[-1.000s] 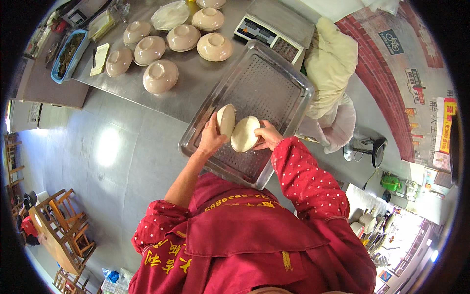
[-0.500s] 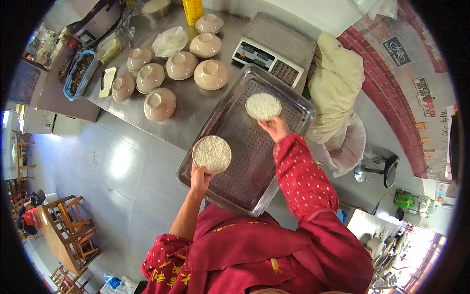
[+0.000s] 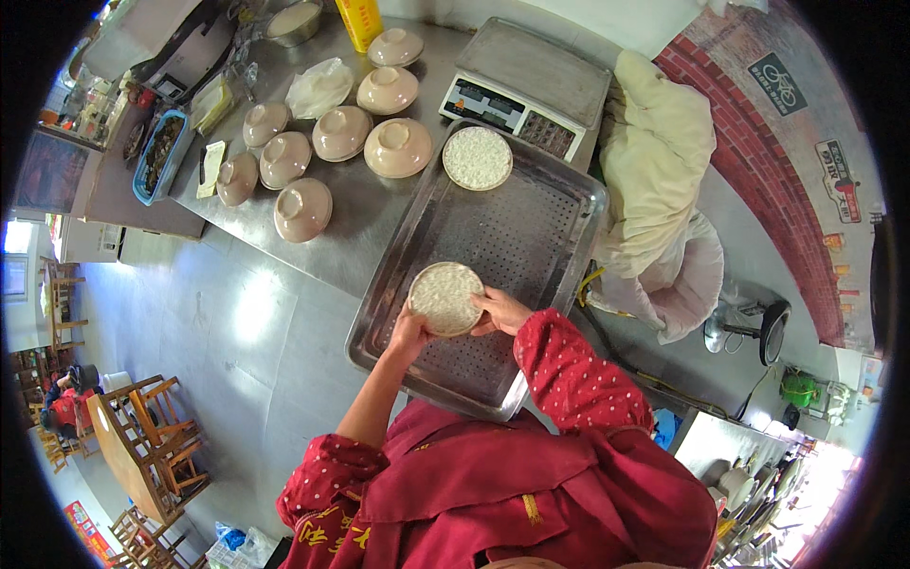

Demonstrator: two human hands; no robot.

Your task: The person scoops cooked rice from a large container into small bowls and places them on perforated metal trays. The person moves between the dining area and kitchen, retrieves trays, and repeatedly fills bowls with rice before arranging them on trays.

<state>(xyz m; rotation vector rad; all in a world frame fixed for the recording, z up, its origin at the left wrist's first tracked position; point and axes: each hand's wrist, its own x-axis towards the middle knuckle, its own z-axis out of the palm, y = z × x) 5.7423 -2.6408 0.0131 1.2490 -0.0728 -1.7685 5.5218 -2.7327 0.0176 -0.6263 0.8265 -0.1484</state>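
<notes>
Both of my hands are closed on one bowl filled with white grains that look like rice. My left hand grips its lower left rim, and my right hand its right side. The bowl is above the near half of a perforated metal tray. A second filled bowl sits in the tray's far left corner, apart from my hands.
Several upturned pinkish bowls stand on the steel table at left. Behind the tray is a weighing scale. A cream cloth bundle and a lined bin are at right. A blue basket is far left.
My right hand has let go of the second bowl, now in the tray's far corner. It has come back to the near bowl, which my left hand has moved rightward.
</notes>
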